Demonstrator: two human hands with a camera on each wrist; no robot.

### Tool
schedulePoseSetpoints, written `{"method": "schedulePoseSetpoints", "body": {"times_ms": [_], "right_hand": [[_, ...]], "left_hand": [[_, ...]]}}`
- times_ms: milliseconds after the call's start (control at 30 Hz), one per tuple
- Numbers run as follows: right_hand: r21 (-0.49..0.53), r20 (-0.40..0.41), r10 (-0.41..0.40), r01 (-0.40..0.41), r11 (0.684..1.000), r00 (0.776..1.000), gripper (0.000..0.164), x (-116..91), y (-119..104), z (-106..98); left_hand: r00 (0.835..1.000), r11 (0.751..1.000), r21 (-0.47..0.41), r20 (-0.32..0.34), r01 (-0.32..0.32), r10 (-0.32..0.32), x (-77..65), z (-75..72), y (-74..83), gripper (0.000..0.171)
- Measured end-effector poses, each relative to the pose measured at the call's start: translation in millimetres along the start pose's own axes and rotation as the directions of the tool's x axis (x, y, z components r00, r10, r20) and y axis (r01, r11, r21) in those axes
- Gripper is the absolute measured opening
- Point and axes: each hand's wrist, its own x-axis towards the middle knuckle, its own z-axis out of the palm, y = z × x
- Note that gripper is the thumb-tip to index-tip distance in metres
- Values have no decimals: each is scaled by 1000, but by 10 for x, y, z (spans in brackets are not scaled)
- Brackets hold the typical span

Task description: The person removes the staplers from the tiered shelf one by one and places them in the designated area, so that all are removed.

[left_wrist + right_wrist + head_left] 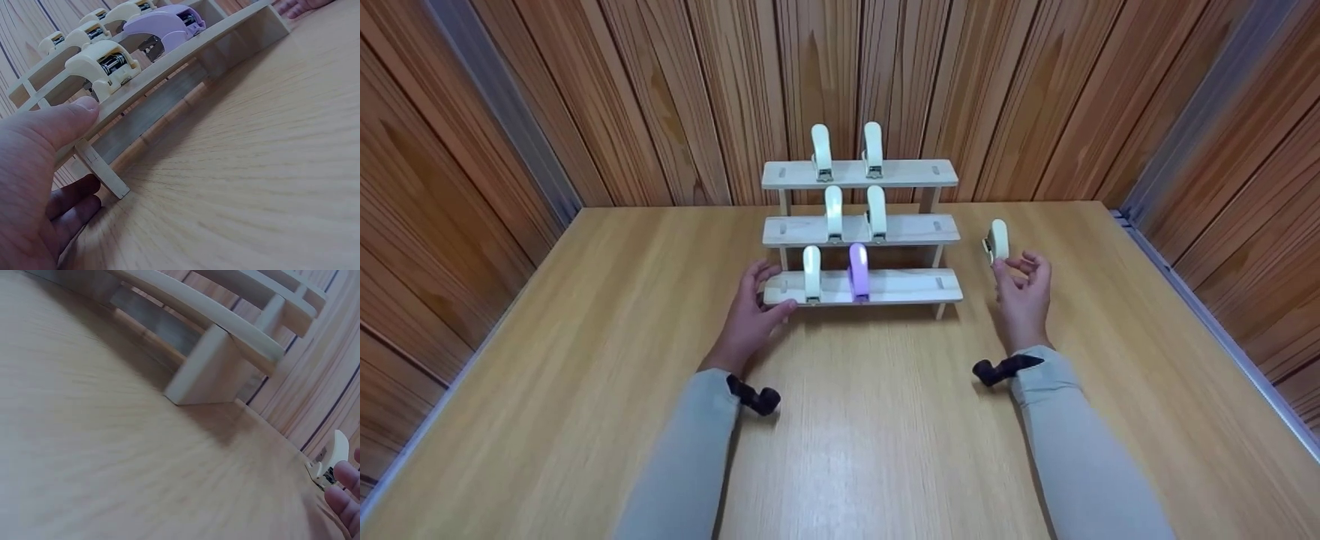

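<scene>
My left hand (746, 311) holds the left end of the lowest board of a three-tier wooden display stand (900, 289). In the left wrist view, its thumb (79, 115) lies on the board and its fingers come round by the leg. On that board are a cream stapler (811, 274) and a purple stapler (859, 271). To the right of the stand, another cream stapler (997, 238) stands on the table. My right hand (1026, 296) is just in front of it, fingertips right at its near end, thumb and fingers spread apart.
Two cream staplers stand on the middle board, including one stapler (833, 214), and two on the top board, including another stapler (873, 150). Wood-panelled walls (810, 75) close off the table (870, 450) at the back and sides.
</scene>
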Motion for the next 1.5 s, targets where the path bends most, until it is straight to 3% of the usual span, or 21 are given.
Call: {"method": "schedulePoseSetpoints", "body": {"times_ms": [200,400,567,900,1300,1500], "right_hand": [[40,40,-22,21,999,999,62,-118,10,110],[41,65,-136,133,990,989,62,-239,8,213],[35,77,-177,174,984,981,59,-315,16,285],[-130,93,-296,306,943,951,57,-519,-23,491],[-122,121,-323,337,934,939,53,-836,-108,818],[-75,123,-396,407,911,910,50,-916,-69,955]], "left_hand": [[1000,1000,3,-5,11,-11,13,-26,24,89],[1000,1000,-2,-6,6,-6,17,-9,15,87],[1000,1000,-1,-8,20,-20,25,16,2,86],[1000,1000,6,-7,24,-24,27,6,1,87],[999,999,7,-16,40,-40,35,-3,19,87],[1000,1000,-3,-18,-3,3,21,11,0,86]]}}
